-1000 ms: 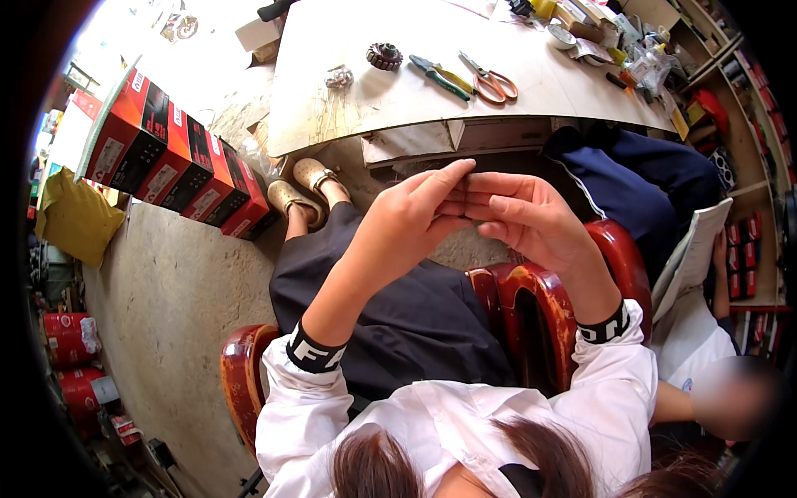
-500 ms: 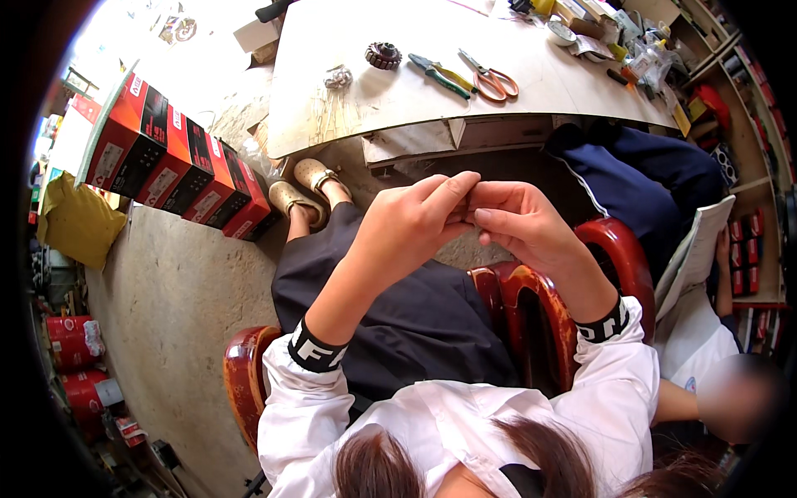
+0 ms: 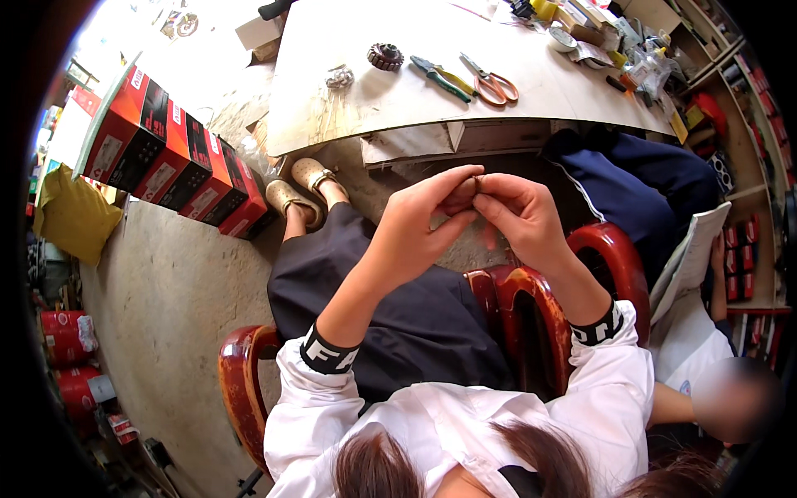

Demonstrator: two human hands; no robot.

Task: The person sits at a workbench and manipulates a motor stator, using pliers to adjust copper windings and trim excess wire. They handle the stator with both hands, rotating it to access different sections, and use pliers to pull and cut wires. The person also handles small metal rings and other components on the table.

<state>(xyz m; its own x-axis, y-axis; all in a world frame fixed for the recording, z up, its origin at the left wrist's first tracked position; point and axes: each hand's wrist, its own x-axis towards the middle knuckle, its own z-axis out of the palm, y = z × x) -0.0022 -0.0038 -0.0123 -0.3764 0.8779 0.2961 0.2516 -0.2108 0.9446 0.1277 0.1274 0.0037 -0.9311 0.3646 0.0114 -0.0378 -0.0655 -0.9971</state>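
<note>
Over my lap, my left hand (image 3: 422, 217) and my right hand (image 3: 525, 217) meet at the fingertips. Between them shows a sliver of a small brownish thing (image 3: 476, 184), mostly covered by fingers, so its kind stays unclear. Both hands are closed in a pinch around it. On the table beyond lie a dark, round, toothed metal part (image 3: 385, 57), pliers (image 3: 442, 79) with green and yellow grips, and scissors (image 3: 493, 86) with orange handles. Left of these rests a small crumpled, shiny bundle (image 3: 339, 78). Neither hand touches the table.
The pale table (image 3: 332, 116) spans the far side, with clutter (image 3: 631, 58) at its right end. Red and black boxes (image 3: 170, 158) stand at left, near a yellow bag (image 3: 73, 214). A seated person (image 3: 689, 332) is close at right. Red wooden chair arms (image 3: 540, 315) flank me.
My left thumb has lowered, opening a gap below the left index finger. My right fingers have shifted their pinch, and more of the small brownish thing shows.
</note>
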